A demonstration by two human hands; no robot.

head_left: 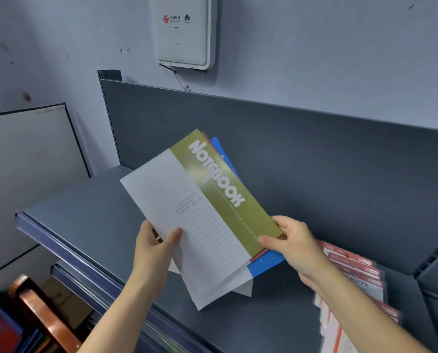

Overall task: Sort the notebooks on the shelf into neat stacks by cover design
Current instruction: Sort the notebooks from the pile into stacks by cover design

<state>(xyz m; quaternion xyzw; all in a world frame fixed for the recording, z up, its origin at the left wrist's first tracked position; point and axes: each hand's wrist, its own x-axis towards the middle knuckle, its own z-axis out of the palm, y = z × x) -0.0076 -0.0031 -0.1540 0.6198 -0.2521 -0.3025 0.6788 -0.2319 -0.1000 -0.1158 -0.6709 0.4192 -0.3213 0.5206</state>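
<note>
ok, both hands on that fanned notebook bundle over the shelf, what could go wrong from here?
1. The left hand and right hand grip the bundle only at its near end; the blue notebook underneath could slide out onto the shelf.
2. The right hand pinches just a corner of the olive notebook; peeling it off may crease it.
3. The right forearm hangs over the red-labelled packets and might nudge them.

Both bare forearms reached up and inward from below. The left grip [154, 250] pinched the notebooks [207, 207] at the left edge, thumb on top, fingers hidden beneath. The right grip [295, 244] pinched their right corner, thumb on top.
</note>
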